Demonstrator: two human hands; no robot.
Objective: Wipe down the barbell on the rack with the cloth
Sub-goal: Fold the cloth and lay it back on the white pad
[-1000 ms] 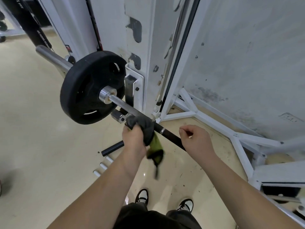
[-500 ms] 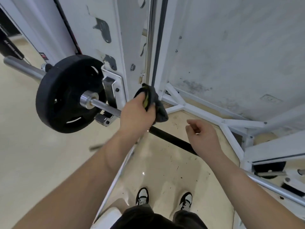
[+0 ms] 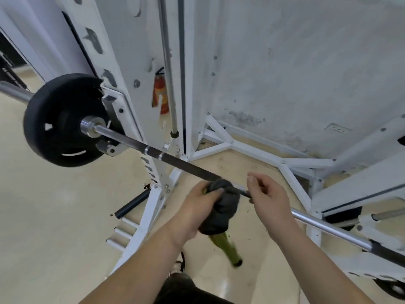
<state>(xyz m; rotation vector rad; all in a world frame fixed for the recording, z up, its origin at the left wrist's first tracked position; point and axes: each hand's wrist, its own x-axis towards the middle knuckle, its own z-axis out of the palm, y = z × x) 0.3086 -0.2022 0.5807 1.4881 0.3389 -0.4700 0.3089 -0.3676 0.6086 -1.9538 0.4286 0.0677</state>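
The barbell (image 3: 175, 160) runs from upper left to lower right across the white rack (image 3: 122, 69), with a black weight plate (image 3: 59, 119) on its left end. My left hand (image 3: 197, 207) grips a dark grey cloth (image 3: 223, 207) with a green edge, wrapped around the bar's dark knurled part. A green tail of the cloth hangs below. My right hand (image 3: 267, 198) rests over the bar just right of the cloth, fingers loosely curled around it.
A white rack base frame (image 3: 258, 150) spreads over the beige floor along the grey wall. A red fire extinguisher (image 3: 161, 93) stands behind the upright. Short pegs (image 3: 120, 233) and a black tube (image 3: 131, 204) stick out low on the left. A second plate (image 3: 392, 288) sits lower right.
My left hand lifted the cloth off the bar, then brought it back down onto the bar further right, next to my right hand. The view shifted right along the barbell.
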